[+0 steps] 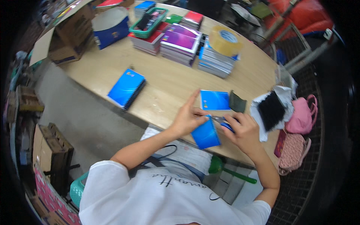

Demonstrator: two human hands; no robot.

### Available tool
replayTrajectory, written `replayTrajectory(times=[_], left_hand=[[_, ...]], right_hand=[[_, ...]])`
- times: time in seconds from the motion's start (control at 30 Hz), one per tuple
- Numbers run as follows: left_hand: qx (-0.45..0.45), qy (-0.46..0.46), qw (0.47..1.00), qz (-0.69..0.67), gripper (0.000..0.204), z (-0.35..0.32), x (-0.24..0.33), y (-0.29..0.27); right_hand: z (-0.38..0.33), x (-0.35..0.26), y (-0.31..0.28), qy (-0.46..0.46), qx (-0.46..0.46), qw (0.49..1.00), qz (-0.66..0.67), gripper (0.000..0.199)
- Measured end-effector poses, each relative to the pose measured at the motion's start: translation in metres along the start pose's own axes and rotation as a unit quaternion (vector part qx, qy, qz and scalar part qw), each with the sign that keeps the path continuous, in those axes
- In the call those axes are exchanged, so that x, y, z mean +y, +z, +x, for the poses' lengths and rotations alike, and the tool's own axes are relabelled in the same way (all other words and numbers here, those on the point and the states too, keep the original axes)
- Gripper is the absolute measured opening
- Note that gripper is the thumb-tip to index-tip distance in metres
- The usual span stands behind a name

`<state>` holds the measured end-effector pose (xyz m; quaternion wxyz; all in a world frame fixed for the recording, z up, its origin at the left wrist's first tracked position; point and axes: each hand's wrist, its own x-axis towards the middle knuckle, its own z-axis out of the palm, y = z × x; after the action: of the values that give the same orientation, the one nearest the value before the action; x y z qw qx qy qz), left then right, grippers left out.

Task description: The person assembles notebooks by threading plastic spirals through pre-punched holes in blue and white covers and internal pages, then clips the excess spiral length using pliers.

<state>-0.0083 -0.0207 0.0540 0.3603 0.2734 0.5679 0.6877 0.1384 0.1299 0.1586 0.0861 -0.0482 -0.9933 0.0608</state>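
My left hand (188,119) pinches the upper corner of a small blue spiral notebook (206,134), which is tilted over the table's near edge. In my right hand (243,131) is a pair of blue-handled pliers (227,126), closed in the fingers. The metal jaws point at the notebook's corner, beside the spiral along its right edge; whether they touch the wire is too small to tell. Just beyond the hands lies a flat blue-covered notebook (215,100), with a dark green-grey piece (237,102) at its right. A stack of blue spiral notebooks (127,88) stands farther left.
Along the table's (165,84) far side are stacks of purple notebooks (182,37) and blue ones (213,62), tape rolls (225,40), a green basket (148,24) and a cardboard box (69,39). Black bristle-like wires (272,110) on white wrapping and pink pouches (301,116) sit right.
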Motion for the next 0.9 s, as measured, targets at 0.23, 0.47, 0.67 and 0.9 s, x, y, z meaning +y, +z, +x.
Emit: replayTrajectory(times=[0.23, 0.47, 0.67, 0.9], left_hand=[[0.077, 0.078, 0.993, 0.04, 0.056, -0.018, 0.024, -0.028], [0.434, 0.191, 0.879, 0.038, 0.034, -0.06, 0.058, -0.18], [0.477, 0.152, 0.797, 0.338, 0.033, -0.081, 0.014, -0.247], [0.448, 0.017, 0.774, 0.447, 0.038, -0.083, 0.034, -0.221]], right_hand=[[-0.008, -0.001, 0.007, 0.085, 0.096, 0.97, 0.207, 0.026], [-0.075, 0.065, 0.064, 0.272, 0.122, 0.933, 0.202, 0.03], [-0.087, 0.079, 0.095, 0.293, 0.09, 0.945, 0.116, 0.033], [-0.082, 0.084, 0.114, 0.242, 0.142, 0.959, 0.044, 0.035]])
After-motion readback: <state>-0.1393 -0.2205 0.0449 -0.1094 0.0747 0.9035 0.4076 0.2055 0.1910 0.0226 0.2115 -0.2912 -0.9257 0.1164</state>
